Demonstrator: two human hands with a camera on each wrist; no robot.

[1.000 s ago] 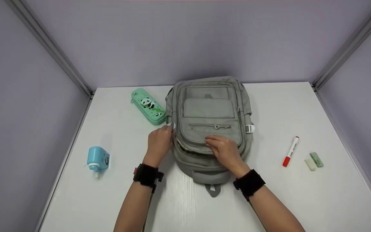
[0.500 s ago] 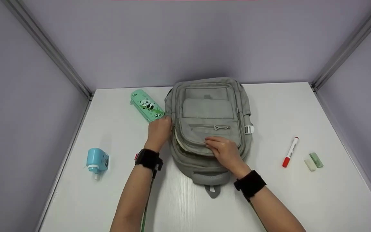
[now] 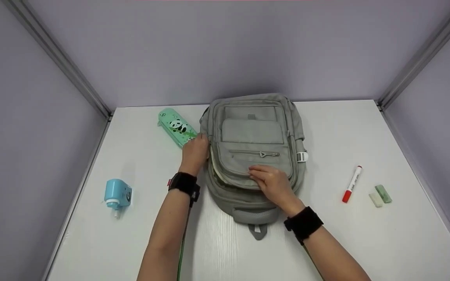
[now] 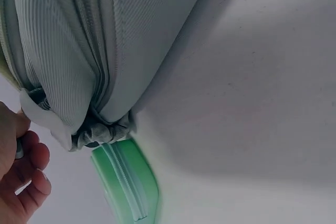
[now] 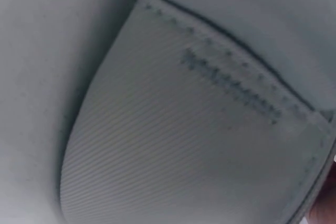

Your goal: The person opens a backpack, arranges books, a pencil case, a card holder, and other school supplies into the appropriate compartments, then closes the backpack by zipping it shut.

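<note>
Backpack (image 3: 253, 132), grey ribbed fabric, lies flat, carry loop toward near edge of surface (image 3: 150, 164), opposite end at far edge. L hand (image 3: 196, 153): fingers curled, apparently pinching zip pull (image 4: 19, 149), bag's L side. R hand (image 3: 274, 183): fingers on front panel, prob. steadying it; pinch unconfirmed.

The backpack (image 3: 253, 131) at both hands is grey-green, its cloth finely ribbed, with a white buckle (image 3: 302, 157) beyond the right hand (image 3: 274, 184). Just past the left hand (image 3: 195, 153), the case (image 3: 175, 124) is mint green, printed with black-and-white pandas and green bamboo. Left of that hand, the bottle (image 3: 117, 192) is sky blue and white. Off the right hand: a white marker (image 3: 353, 182) capped red, one green block (image 3: 383, 193), one cream block (image 3: 375, 200).
</note>
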